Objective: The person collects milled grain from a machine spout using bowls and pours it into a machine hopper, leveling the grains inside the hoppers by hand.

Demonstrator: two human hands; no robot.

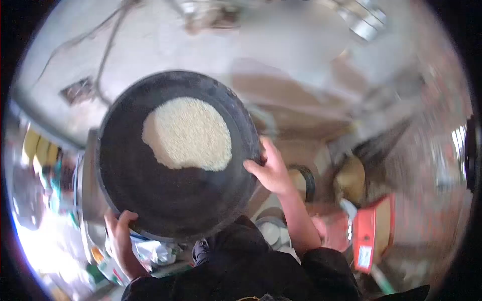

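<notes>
A wide, round black pan (165, 200) with a low rim is held up in front of me. Pale grains that look like rice (193, 133) lie in one heap toward its far side. My left hand (119, 228) grips the near left rim, thumb over the edge and fingers underneath. On the right rim my right hand (271, 168) is closed the same way, its thumb on top. The fingers beneath the pan are mostly hidden.
To the right stands an orange-red box-like object (374, 231). A bowl with white contents (272, 233) is below my right forearm. Plastic bags (158, 253) lie at lower left. A pale wall (201, 50) fills the back, and a blurred brick wall (427, 135) is at right.
</notes>
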